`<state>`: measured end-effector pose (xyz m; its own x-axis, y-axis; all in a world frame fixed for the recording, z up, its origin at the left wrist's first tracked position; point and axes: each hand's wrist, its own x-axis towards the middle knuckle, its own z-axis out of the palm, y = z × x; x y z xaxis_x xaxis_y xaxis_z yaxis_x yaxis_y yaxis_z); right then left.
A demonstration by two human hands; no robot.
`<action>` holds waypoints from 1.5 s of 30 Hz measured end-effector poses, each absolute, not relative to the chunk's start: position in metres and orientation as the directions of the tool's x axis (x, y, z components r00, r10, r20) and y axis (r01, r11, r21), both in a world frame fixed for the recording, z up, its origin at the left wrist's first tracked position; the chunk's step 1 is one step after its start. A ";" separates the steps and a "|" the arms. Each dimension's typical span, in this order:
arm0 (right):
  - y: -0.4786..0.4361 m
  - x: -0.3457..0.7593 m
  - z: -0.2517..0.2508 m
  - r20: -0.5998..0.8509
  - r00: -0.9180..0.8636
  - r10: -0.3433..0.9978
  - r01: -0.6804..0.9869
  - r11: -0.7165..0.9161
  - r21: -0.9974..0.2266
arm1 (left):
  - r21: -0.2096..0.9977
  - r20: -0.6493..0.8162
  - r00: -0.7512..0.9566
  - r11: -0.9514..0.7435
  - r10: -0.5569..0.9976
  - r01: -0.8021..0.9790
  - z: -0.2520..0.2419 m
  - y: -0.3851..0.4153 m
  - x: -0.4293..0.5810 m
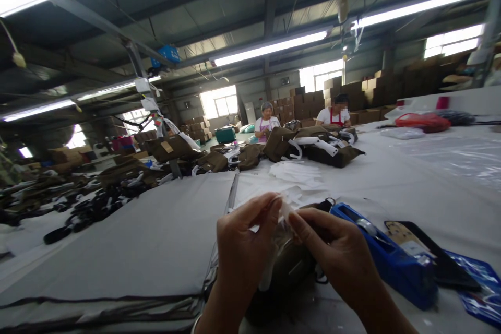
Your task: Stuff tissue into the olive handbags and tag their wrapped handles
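Note:
My left hand [250,235] and my right hand [332,245] are raised close together in the middle of the view. Both are closed, thumbs against fingers, pinching a thin whitish strip [286,211] stretched between them. Whether it is paper or plastic I cannot tell. Below and partly behind my hands lies a dark olive fabric bag [291,271], much of it hidden by my wrists. Right of my right hand stands a blue tape dispenser [395,261] with a roll in it. White paper strips [295,172] lie on the table just beyond my hands.
Olive bags with white wrapped straps [313,146] are piled across the table. A dark phone-like slab [438,255] and a blue plastic packet [481,282] lie at right. Red bags [422,121] sit farther back. Two people in aprons work beyond the pile.

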<state>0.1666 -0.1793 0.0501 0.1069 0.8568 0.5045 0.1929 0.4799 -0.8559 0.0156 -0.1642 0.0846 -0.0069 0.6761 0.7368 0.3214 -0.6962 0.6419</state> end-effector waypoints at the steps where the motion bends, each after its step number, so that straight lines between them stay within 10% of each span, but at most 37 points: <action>1: -0.179 0.167 0.051 0.498 0.090 0.863 0.201 0.474 -0.857 | 0.607 0.762 0.006 -0.718 0.647 0.341 0.083 -0.165 0.015; 7: -0.181 0.169 0.057 0.463 0.015 0.886 0.017 0.462 -0.887 | 0.345 0.863 0.249 -0.874 0.439 0.343 0.078 -0.174 0.007; 12: -0.183 0.168 0.057 0.548 -0.021 0.836 0.106 0.547 -0.831 | 0.573 0.771 0.168 -0.785 0.614 0.236 0.083 -0.182 0.003; 21: -0.181 0.164 0.055 0.930 0.131 0.343 0.584 0.732 -0.352 | 0.748 0.635 0.097 -0.641 0.767 0.172 0.093 -0.177 0.004; 26: -0.181 0.174 0.063 0.979 -0.107 0.173 0.599 0.797 -0.075 | 0.744 0.648 0.099 -0.655 0.755 0.128 0.097 -0.179 0.009; 31: -0.167 0.180 0.049 0.951 -0.229 0.209 0.571 0.820 -0.043 | 0.664 0.728 -0.261 -0.746 0.634 0.039 0.102 -0.168 0.012; 36: -0.157 0.187 0.013 0.942 -0.192 0.276 0.564 0.816 -0.124 | 0.706 0.697 -0.156 -0.708 0.700 -0.018 0.088 -0.151 0.007; 45: -0.166 0.191 -0.028 0.873 -0.104 0.477 0.376 0.831 -0.409 | 0.452 0.646 0.093 -0.478 0.758 0.753 0.089 -0.140 0.000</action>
